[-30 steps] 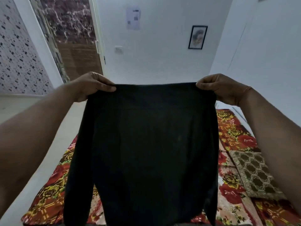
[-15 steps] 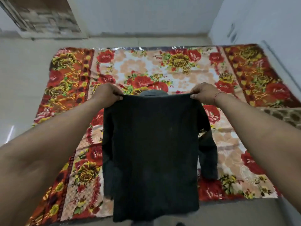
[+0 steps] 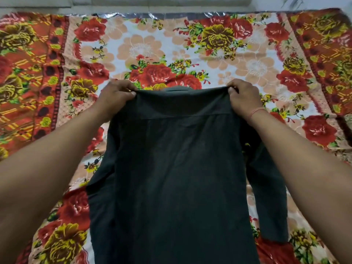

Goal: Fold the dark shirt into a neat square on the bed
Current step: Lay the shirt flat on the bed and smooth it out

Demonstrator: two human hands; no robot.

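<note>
From the head camera, the dark shirt (image 3: 175, 178) is held up by its shoulders over the bed (image 3: 190, 48), with its back towards the person. The left hand (image 3: 116, 96) pinches the shirt's left shoulder corner, fingers curled over the top edge and thumb on the near side. The right hand (image 3: 242, 98) grips the other shoulder corner in the same way, fingers bent round the cloth. A thin red thread (image 3: 256, 111) circles the right wrist. Between the two hands the top edge of the shirt runs fairly straight, and the collar (image 3: 177, 89) shows just behind it. A seam crosses the back below the shoulders. The left sleeve (image 3: 101, 187) and the right sleeve (image 3: 266, 197) hang down at either side of the body. The lower hem runs out of the bottom of the picture, so whether it touches the bed cannot be told. The bed carries a flowered cover with red roses and yellow blooms, and a pale floor (image 3: 171, 2) lies beyond its far edge.
</note>
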